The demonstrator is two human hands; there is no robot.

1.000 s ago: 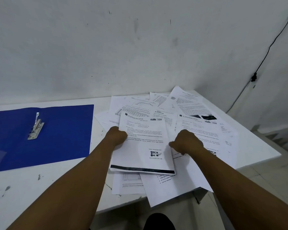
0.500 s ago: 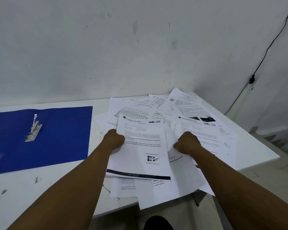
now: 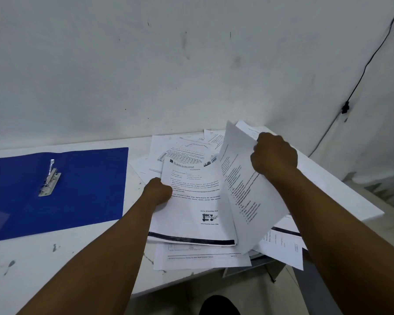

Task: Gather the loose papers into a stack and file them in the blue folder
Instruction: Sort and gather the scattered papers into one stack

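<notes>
Several printed white papers [image 3: 184, 153] lie scattered over the right half of the white table. My left hand [image 3: 157, 192] grips the left edge of a small stack of papers [image 3: 196, 201] topped by a letter with a black bar along its bottom. My right hand [image 3: 273, 153] holds one printed sheet [image 3: 248, 189] by its upper edge, lifted and tilted above the stack's right side. The blue folder [image 3: 89, 187] lies open and flat on the left of the table, its metal clip [image 3: 49, 178] standing up near its middle.
The white table [image 3: 55, 258] carries a few dark marks and ends at a front edge near me and a right edge by the corner. Some sheets [image 3: 280, 248] overhang the front edge. A grey wall stands behind; a black cable [image 3: 359, 80] runs down it at right.
My right hand has risen and moved back to the right, lifting one sheet off the pile. My left hand keeps its grip on the stack, which has shifted slightly.
</notes>
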